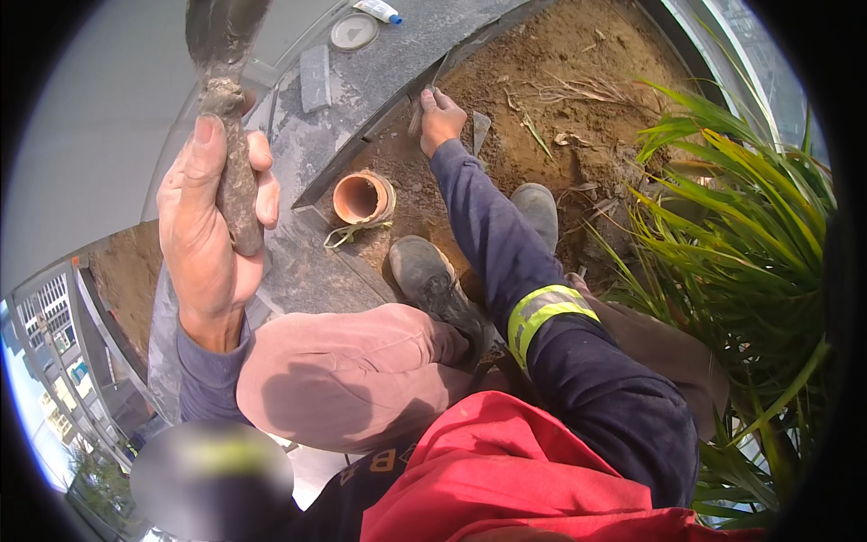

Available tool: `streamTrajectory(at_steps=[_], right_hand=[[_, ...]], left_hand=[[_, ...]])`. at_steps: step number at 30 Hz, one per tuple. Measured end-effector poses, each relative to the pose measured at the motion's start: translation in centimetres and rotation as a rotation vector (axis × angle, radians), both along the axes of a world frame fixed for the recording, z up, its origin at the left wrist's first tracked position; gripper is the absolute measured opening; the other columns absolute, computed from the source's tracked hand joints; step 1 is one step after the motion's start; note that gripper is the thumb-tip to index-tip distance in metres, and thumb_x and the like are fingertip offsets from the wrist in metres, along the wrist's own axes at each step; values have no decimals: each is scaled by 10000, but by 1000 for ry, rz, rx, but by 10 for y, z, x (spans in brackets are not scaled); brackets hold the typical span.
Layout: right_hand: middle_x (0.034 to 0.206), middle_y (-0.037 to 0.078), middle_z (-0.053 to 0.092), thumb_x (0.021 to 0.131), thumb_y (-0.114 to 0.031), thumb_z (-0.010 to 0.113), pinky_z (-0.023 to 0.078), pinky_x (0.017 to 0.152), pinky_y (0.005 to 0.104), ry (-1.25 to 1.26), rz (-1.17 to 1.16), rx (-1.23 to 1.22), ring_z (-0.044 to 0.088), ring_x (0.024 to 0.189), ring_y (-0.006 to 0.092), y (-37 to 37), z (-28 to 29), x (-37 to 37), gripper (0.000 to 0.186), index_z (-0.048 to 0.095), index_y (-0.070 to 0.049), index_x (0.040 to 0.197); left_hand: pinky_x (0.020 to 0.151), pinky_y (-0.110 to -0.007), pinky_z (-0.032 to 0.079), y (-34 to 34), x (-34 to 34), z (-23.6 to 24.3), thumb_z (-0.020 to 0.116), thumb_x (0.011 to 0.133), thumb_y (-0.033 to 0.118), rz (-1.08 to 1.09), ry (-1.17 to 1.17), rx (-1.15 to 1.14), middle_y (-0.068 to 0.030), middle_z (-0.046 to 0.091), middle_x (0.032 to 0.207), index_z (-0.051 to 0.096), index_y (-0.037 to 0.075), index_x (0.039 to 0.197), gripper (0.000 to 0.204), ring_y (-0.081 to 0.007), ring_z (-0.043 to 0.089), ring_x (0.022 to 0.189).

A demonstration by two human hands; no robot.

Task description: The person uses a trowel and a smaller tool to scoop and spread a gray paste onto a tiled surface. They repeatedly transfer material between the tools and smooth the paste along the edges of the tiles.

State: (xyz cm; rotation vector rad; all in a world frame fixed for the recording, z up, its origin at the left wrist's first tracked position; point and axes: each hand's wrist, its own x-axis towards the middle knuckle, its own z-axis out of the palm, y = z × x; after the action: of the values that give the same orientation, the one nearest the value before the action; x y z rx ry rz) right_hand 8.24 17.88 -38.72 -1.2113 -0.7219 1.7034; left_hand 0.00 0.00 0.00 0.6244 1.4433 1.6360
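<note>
My left hand (212,217) is raised on the left, wrapped around the crusted handle of a scraper (228,41). Its wide, dark blade points up and runs out of the top edge. My right arm reaches forward to the grey stone ledge (388,86) where it meets the soil. There my right hand (441,120) is closed, fingers pressed together at the ledge's side. Something thin and brownish shows by its fingertips, too small to name. Beside that hand a grey pointed shard (481,132) stands in the soil.
An orange clay pipe (363,198) with a pale tie stands near my boot (424,271). On the ledge lie a stone strip (315,79), a round lid (354,32) and a white-and-blue tube (378,11). Long-leaved plants (731,235) crowd the right side, next to brown soil (578,72).
</note>
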Motion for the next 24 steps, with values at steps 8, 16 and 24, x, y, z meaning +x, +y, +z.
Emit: streamTrajectory(at_steps=[8, 16, 24], right_hand=[[1164, 90, 694, 1040, -201, 646, 563, 755, 361, 155, -67, -109, 673, 909, 200, 10, 40, 45, 465, 548, 29, 1433], [1190, 118, 702, 1033, -117, 640, 554, 771, 297, 148, -126, -17, 661, 902, 161, 65, 38, 19, 423, 561, 83, 1397], [1173, 150, 721, 1020, -138, 659, 559, 776, 300, -64, 72, -30, 686, 880, 171, -6, 31, 46, 427, 589, 113, 1359]], left_hand=[[506, -196, 454, -5, 0, 3, 488, 1112, 330, 4, 12, -44, -82, 629, 907, 475, -69, 1399, 491, -99, 562, 600], [508, -207, 448, -1, 1, 3, 541, 1088, 358, 19, 15, -15, -82, 637, 894, 553, -47, 1324, 469, -107, 567, 594], [504, -215, 441, -2, 0, 3, 559, 1081, 366, 13, 13, 19, -82, 649, 902, 582, -36, 1321, 469, -107, 564, 588]])
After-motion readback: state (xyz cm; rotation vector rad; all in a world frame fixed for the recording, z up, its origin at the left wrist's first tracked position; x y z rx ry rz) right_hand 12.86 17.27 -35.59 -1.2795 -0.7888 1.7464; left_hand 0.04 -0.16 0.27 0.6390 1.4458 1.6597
